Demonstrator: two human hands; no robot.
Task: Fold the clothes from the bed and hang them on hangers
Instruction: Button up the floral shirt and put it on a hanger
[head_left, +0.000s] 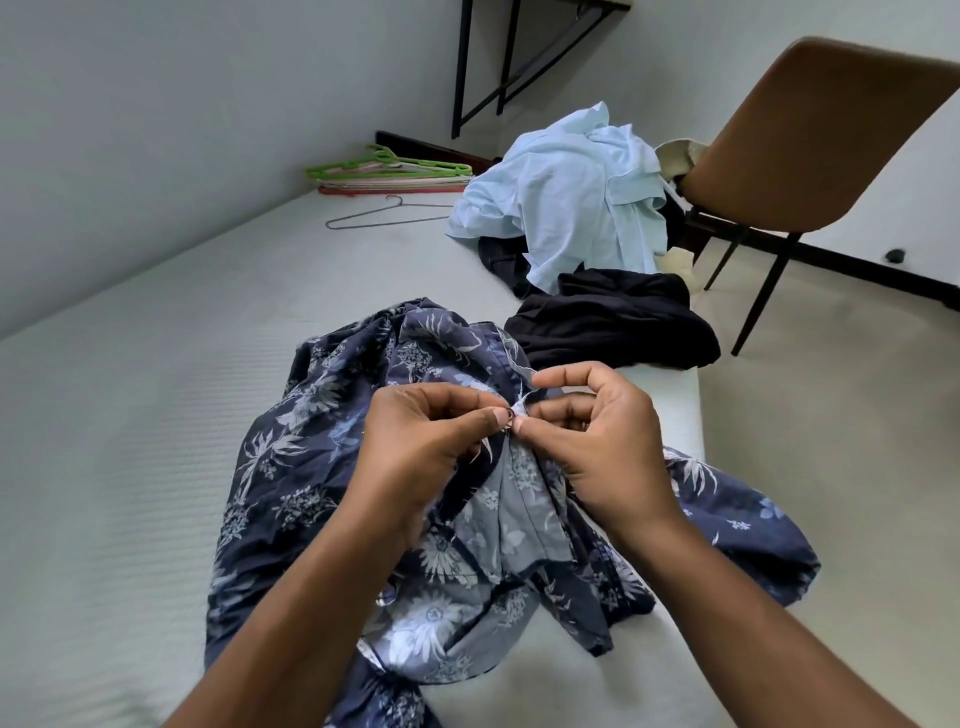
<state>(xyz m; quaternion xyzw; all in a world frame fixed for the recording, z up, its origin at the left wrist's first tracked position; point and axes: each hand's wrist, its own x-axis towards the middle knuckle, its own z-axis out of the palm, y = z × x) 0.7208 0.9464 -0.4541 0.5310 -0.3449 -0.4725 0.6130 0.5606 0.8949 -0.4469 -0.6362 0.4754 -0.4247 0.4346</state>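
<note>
Dark garment (501, 260) mostly buried under light blue shirt (566, 197), wire hanger (384, 215) end hidden behind it, brown chair (810, 135) right of it cropped

Both forearms reach forward, left hand (415, 457) and right hand (602, 457) meeting, curled fingers (447, 396) pinching the floral shirt (291, 467)

I'm looking across a white bed (130, 415) running along a pale wall (156, 104); a brown chair (810, 135) is standing on the cream floor (841, 467), black legs (462, 67) showing beyond.
</note>
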